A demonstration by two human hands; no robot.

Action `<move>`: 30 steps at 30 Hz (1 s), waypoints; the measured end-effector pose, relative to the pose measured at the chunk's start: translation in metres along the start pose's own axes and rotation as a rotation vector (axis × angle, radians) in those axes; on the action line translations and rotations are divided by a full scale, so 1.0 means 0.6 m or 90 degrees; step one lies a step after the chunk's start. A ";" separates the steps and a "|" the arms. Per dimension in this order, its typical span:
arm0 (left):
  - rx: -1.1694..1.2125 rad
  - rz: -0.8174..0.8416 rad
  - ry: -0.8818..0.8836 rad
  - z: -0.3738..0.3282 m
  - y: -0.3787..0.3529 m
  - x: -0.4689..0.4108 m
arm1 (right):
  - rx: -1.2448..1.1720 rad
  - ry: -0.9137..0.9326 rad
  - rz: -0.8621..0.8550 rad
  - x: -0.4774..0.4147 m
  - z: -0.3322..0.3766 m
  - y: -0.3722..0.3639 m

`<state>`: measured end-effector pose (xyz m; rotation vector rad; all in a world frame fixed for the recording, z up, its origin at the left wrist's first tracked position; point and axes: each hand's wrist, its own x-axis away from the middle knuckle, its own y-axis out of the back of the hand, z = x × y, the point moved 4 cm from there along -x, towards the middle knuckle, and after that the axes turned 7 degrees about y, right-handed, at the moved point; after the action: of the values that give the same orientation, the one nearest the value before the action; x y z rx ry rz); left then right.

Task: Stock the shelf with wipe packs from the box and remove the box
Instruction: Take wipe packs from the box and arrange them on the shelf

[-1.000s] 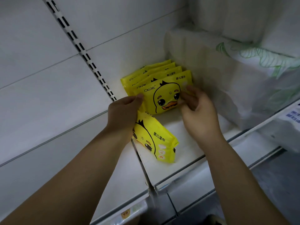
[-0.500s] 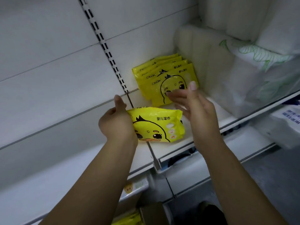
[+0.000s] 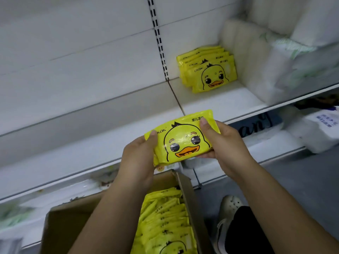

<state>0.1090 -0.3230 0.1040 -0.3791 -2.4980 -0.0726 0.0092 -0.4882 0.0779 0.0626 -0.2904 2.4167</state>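
A yellow wipe pack with a duck face (image 3: 183, 138) is held in front of the shelf edge. My left hand (image 3: 138, 156) grips its left end and my right hand (image 3: 223, 143) grips its right end, thumbs on the front. Several more yellow packs (image 3: 207, 70) stand in a row at the back of the white shelf (image 3: 220, 105), leaning against the back wall. Below my arms an open cardboard box (image 3: 189, 195) holds several yellow packs (image 3: 165, 217) standing on edge.
Large white plastic-wrapped paper packs (image 3: 271, 66) fill the shelf to the right of the yellow row. A white pack with blue print (image 3: 319, 131) sits on the lower shelf at right. A slotted upright (image 3: 159, 43) runs up the back wall. A foot in a white clog (image 3: 229, 208) stands beside the box.
My left hand has drawn the loose pack off the shelf toward me, and my right hand has left the standing row and taken hold of its right end. The view tilted down, revealing the box.
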 end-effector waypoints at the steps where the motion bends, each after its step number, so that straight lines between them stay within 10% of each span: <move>1: 0.009 -0.005 -0.006 0.007 0.012 0.019 | -0.019 -0.030 0.018 0.007 0.000 -0.007; 19: 0.324 0.020 0.061 0.054 0.085 0.097 | -0.023 -0.020 0.032 0.034 -0.004 -0.066; 30: 0.067 0.017 -0.016 0.067 0.033 0.056 | -0.077 -0.076 -0.047 -0.014 -0.006 0.018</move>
<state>0.0659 -0.2901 0.0901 -0.3718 -2.5081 0.0743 0.0089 -0.5008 0.0713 0.1615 -0.4799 2.3219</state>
